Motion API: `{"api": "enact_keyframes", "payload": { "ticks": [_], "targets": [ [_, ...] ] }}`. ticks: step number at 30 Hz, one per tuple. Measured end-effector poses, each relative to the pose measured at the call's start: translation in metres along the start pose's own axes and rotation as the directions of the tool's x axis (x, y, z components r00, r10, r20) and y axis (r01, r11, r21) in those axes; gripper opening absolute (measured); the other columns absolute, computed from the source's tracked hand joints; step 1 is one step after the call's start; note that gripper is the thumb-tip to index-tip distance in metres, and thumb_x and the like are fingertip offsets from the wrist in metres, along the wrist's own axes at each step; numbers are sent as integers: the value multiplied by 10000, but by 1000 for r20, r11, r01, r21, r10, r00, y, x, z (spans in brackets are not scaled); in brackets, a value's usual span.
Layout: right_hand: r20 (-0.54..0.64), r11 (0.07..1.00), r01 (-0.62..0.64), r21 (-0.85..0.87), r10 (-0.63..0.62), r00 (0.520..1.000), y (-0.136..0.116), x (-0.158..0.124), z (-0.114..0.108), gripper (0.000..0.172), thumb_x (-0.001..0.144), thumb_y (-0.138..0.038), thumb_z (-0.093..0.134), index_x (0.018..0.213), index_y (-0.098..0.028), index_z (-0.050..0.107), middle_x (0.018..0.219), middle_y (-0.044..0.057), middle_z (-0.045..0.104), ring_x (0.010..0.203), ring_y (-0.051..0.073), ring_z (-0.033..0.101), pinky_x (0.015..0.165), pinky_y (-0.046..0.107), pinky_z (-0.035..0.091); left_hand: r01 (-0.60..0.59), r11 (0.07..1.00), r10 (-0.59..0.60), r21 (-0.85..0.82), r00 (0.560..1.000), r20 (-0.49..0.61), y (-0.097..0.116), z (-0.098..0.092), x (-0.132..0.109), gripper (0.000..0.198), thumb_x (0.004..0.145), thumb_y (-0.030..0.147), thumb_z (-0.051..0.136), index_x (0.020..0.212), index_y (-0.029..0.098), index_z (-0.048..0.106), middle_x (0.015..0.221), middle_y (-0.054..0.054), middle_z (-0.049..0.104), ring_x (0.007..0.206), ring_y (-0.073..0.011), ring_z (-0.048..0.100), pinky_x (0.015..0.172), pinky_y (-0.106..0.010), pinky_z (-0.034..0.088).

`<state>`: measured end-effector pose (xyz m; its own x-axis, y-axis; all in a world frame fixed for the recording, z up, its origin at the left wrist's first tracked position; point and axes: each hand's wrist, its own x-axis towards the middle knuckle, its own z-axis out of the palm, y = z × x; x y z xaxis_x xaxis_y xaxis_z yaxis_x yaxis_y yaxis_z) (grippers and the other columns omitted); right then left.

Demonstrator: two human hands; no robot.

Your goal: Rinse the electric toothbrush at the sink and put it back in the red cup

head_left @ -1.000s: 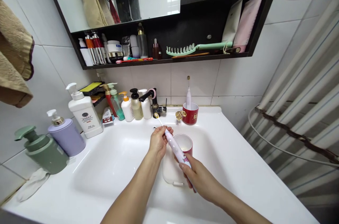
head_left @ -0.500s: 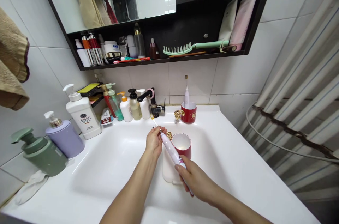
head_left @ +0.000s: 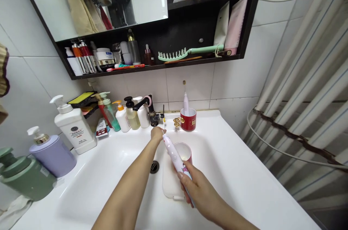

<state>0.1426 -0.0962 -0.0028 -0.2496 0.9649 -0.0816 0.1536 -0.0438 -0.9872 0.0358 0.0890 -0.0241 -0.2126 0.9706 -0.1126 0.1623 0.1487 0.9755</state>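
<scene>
My right hand [head_left: 199, 190] is wrapped around the handle of a pale pink electric toothbrush [head_left: 174, 152], which tilts up and to the left over the sink. Its thin white neck and brush head rise in front of the faucet base. My left hand [head_left: 157, 134] reaches forward just beyond the toothbrush's upper end, near the black faucet [head_left: 154, 117]. The left fingers are mostly hidden, so I cannot tell whether they touch anything. Behind the toothbrush handle, a red cup [head_left: 186, 150] with a white inside stands on a whitish flat case [head_left: 170, 183] in the basin.
Another red cup [head_left: 188, 123] with a gold handle holds a second electric toothbrush [head_left: 186, 101] on the back rim. Several pump bottles [head_left: 74, 128] line the left and rear of the sink [head_left: 108, 172]. A dark mirror cabinet [head_left: 190, 27] overhangs the back; pipes [head_left: 299, 78] run at right.
My left hand has moved forward, away from the toothbrush's upper end toward the faucet. The drain now shows. My right hand still holds the toothbrush. The view has shifted slightly right.
</scene>
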Motion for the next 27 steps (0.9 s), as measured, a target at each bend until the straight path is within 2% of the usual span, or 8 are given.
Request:
{"api": "enact_keyframes", "payload": {
  "ticks": [8,10,12,15,17,19,22,27],
  "targets": [
    [-18,999,-30,24,30,999,4,2,0,235,734,-332,320,916,-196,379,585,-43,391,387,39,376,347,156,309,-105,951,121,292,992,-37,-1,15,23,154,452,141,570,369,174,444,521,-67,562,747,-219,530,602,-267,364],
    [-23,999,-29,30,30,999,3,2,-1,225,737,-331,316,898,-189,383,587,-41,394,391,39,378,351,156,311,-141,930,170,340,984,-55,2,18,22,95,455,165,578,424,165,488,602,-87,576,793,-236,512,642,-290,353],
    [-36,999,-27,40,28,999,2,1,-2,228,740,-339,310,892,-184,381,590,-40,396,392,38,379,357,158,314,-194,911,232,364,971,-63,7,23,17,76,487,191,568,555,166,544,701,-83,582,818,-217,501,674,-289,345],
    [-58,998,-14,60,17,998,1,1,-3,252,741,-357,308,905,-178,379,602,-37,400,400,38,383,369,162,318,-341,860,356,380,934,31,16,35,4,210,559,213,528,765,182,553,754,-41,582,744,-145,518,664,-244,357],
    [-63,997,-5,71,9,998,1,1,-3,266,738,-366,316,912,-175,380,601,-37,399,403,39,384,373,162,318,-429,795,421,429,899,120,24,44,-3,222,608,217,491,818,176,546,736,-30,586,680,-115,523,635,-221,369],
    [-60,997,5,82,0,998,1,1,-2,266,737,-365,321,913,-174,379,588,-42,393,394,36,375,365,160,313,-467,731,449,499,878,164,34,50,-4,209,644,194,449,823,169,553,744,-36,592,678,-108,522,630,-210,371],
    [-60,995,22,102,-16,998,-1,1,-2,244,740,-348,321,901,-175,380,571,-48,380,378,29,358,348,151,303,-482,673,466,561,865,185,48,53,5,215,633,120,434,793,160,573,781,-58,595,738,-129,518,661,-216,363],
    [-112,996,22,90,-12,994,-4,2,-4,238,732,-337,333,894,-171,386,559,-52,370,349,18,341,325,143,300,-499,642,462,582,858,225,60,60,34,267,582,62,448,793,154,585,824,-84,585,784,-163,508,683,-240,360]
  ]
}}
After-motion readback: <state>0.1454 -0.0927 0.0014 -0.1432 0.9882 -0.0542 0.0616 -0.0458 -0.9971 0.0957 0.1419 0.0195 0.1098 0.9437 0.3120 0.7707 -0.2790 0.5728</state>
